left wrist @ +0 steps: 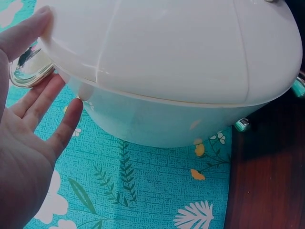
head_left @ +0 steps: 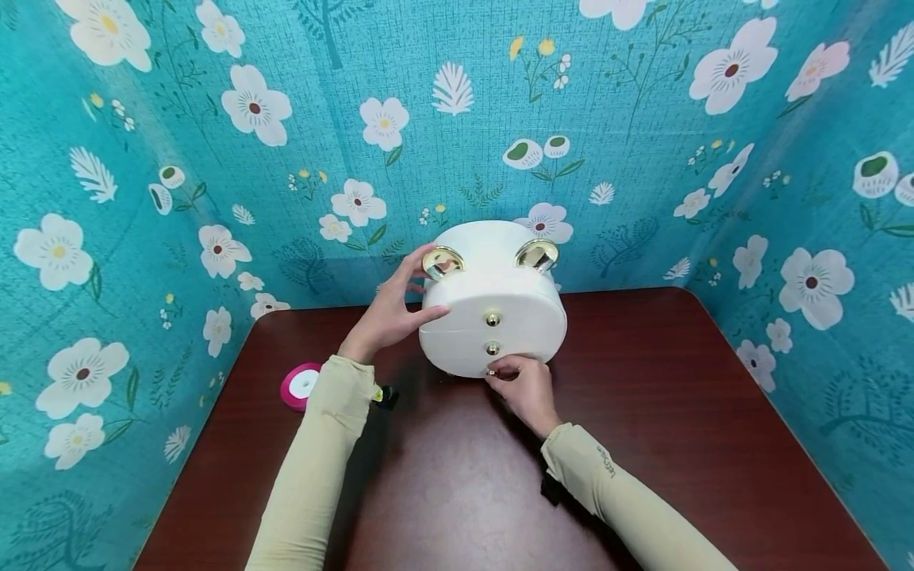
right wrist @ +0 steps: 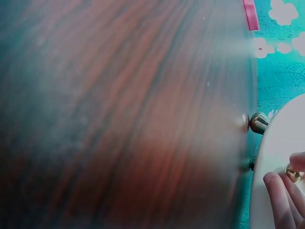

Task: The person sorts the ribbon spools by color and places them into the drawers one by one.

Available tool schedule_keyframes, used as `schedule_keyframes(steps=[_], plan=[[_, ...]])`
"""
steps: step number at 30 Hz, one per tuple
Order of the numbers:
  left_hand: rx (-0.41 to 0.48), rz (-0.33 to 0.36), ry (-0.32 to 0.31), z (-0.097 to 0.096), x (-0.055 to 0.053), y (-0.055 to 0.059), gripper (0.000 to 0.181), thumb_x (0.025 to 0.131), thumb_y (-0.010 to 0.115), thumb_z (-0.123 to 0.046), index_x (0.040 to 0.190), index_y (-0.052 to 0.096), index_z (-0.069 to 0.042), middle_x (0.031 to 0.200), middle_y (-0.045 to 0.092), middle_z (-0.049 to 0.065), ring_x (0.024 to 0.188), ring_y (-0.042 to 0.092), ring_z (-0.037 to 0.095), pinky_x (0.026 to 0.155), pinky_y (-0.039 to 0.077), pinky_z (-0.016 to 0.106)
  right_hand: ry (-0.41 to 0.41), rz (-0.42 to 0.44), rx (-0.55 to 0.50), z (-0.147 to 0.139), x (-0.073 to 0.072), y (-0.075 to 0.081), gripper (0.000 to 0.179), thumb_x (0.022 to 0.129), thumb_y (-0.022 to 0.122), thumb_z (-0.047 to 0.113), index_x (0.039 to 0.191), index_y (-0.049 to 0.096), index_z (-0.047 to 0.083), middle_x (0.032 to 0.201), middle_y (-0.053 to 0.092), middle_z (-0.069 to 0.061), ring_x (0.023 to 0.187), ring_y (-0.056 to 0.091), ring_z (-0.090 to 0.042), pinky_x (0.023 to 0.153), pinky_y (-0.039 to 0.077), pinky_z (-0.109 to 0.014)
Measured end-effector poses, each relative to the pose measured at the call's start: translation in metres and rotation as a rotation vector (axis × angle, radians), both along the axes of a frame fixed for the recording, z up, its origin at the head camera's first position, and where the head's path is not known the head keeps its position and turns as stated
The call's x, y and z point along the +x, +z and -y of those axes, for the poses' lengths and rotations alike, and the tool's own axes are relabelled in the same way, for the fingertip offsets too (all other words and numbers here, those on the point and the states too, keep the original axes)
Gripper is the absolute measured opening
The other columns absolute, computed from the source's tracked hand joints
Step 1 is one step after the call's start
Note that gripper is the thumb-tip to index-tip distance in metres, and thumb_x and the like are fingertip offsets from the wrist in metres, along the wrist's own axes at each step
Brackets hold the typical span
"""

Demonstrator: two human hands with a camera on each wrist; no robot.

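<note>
A white rounded drawer box with two gold ears and gold knobs down its front stands at the back of the table. My left hand touches the box's left side by the gold ear, its thumb lying on the front. In the left wrist view, that hand's fingers are fairly straight against the side. Low on the front, my right hand pinches the lowest gold knob. In the right wrist view, fingertips of the right hand surround the knob, partly hiding it.
A pink-rimmed ribbon spool lies left of the box, beside the left forearm. The dark wooden table meets a blue flowered cloth at the back and sides. Small metal feet stand under the box.
</note>
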State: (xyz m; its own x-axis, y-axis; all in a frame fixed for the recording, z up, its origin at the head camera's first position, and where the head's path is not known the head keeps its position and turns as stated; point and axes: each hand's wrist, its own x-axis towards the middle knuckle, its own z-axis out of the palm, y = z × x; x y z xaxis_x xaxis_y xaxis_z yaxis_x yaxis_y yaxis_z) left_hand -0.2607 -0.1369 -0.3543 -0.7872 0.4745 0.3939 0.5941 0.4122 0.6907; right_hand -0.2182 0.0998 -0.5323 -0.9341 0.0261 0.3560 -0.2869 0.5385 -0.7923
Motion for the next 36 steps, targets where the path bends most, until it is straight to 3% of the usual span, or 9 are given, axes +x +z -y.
schedule_keyframes(steps=[5, 10, 18, 22, 27, 31, 36], plan=[[-0.001, -0.011, -0.005, 0.001, 0.000, -0.001, 0.089, 0.083, 0.076, -0.016, 0.152, 0.020, -0.017, 0.139, 0.044, 0.014, 0.120, 0.047, 0.029, 0.094, 0.047, 0.046, 0.006, -0.037, 0.001, 0.002, 0.001, 0.001, 0.014, 0.070, 0.082, 0.010, 0.081, 0.076, 0.017, 0.073, 0.072, 0.003, 0.068, 0.068, -0.013, 0.064, 0.056, -0.037], [0.000, -0.015, 0.000, 0.001, 0.000, 0.001, 0.089, 0.083, 0.076, -0.016, 0.152, 0.020, -0.019, 0.139, 0.044, 0.014, 0.120, 0.048, 0.030, 0.094, 0.047, 0.047, -0.002, -0.038, 0.031, 0.001, 0.001, 0.003, 0.015, 0.069, 0.082, 0.012, 0.081, 0.076, 0.019, 0.074, 0.072, 0.007, 0.067, 0.067, -0.007, 0.063, 0.055, -0.029], [-0.010, -0.013, 0.008, -0.001, 0.002, 0.002, 0.089, 0.082, 0.077, -0.019, 0.152, 0.021, -0.019, 0.137, 0.046, 0.014, 0.119, 0.049, 0.030, 0.094, 0.048, 0.044, 0.004, -0.064, 0.044, -0.001, 0.007, -0.003, 0.015, 0.069, 0.082, 0.013, 0.081, 0.077, 0.021, 0.073, 0.071, 0.009, 0.066, 0.066, -0.005, 0.063, 0.054, -0.026], [-0.004, -0.009, 0.015, 0.001, -0.008, -0.009, 0.091, 0.082, 0.077, -0.022, 0.152, 0.021, -0.022, 0.138, 0.045, 0.013, 0.119, 0.049, 0.030, 0.094, 0.047, 0.047, 0.016, -0.049, 0.042, -0.001, 0.016, -0.003, 0.015, 0.069, 0.082, 0.013, 0.082, 0.077, 0.021, 0.071, 0.070, 0.011, 0.066, 0.066, -0.005, 0.061, 0.052, -0.022], [-0.003, -0.002, 0.028, 0.005, -0.023, -0.026, 0.094, 0.079, 0.079, -0.029, 0.151, 0.018, -0.037, 0.138, 0.045, 0.004, 0.119, 0.048, 0.022, 0.094, 0.047, 0.050, 0.031, -0.020, 0.035, -0.002, 0.028, 0.000, 0.015, 0.070, 0.082, 0.013, 0.082, 0.077, 0.020, 0.071, 0.070, 0.011, 0.065, 0.065, -0.004, 0.061, 0.052, -0.020], [-0.002, -0.003, 0.030, 0.008, -0.026, -0.028, 0.094, 0.078, 0.079, -0.035, 0.148, 0.017, -0.045, 0.136, 0.046, -0.002, 0.118, 0.048, 0.015, 0.094, 0.047, 0.049, 0.036, -0.004, 0.038, -0.002, 0.036, 0.001, 0.015, 0.070, 0.082, 0.013, 0.082, 0.077, 0.020, 0.070, 0.070, 0.011, 0.064, 0.064, -0.002, 0.060, 0.052, -0.020], [0.001, -0.010, 0.023, 0.007, -0.026, -0.028, 0.093, 0.078, 0.078, -0.039, 0.148, 0.017, -0.046, 0.136, 0.047, -0.002, 0.118, 0.048, 0.015, 0.093, 0.048, 0.051, 0.046, 0.004, 0.031, -0.004, 0.046, 0.002, 0.015, 0.071, 0.082, 0.012, 0.082, 0.077, 0.021, 0.069, 0.069, 0.013, 0.063, 0.064, 0.000, 0.060, 0.053, -0.021]])
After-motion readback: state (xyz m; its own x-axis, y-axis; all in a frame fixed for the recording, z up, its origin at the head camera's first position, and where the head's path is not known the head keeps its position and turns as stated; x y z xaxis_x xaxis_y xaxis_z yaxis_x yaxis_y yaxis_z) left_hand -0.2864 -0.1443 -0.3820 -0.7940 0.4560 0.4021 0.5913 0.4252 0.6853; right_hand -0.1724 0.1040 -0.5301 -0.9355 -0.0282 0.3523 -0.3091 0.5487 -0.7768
